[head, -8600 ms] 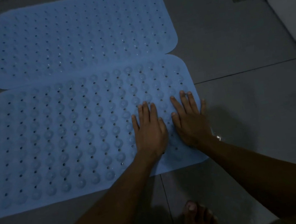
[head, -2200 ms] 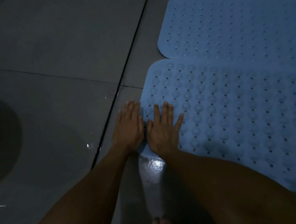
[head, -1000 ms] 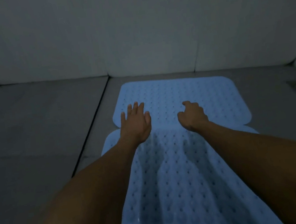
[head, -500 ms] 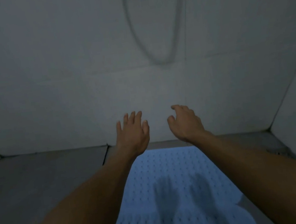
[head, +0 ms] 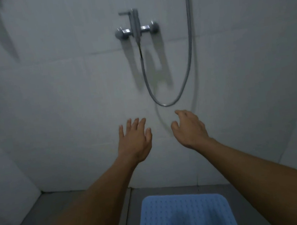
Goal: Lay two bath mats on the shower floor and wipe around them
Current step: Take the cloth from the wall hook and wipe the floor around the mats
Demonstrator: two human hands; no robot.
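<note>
A blue perforated bath mat [head: 185,215] lies flat on the grey shower floor [head: 44,216] at the bottom of the view, its far edge close to the wall. Only one mat shows. My left hand [head: 134,140] is raised in the air in front of the white wall, fingers straight and spread, holding nothing. My right hand [head: 189,127] is raised beside it, fingers loosely bent, empty too. Both hands are well above the mat and touch nothing.
A chrome shower mixer [head: 135,29] is mounted on the white tiled wall [head: 67,104] ahead. Its grey hose [head: 169,104] hangs in a loop just above my hands. White walls close in on the left and right.
My hands have left the mat and risen in front of the wall. The view has tilted up from the floor, bringing the mixer and hose into sight.
</note>
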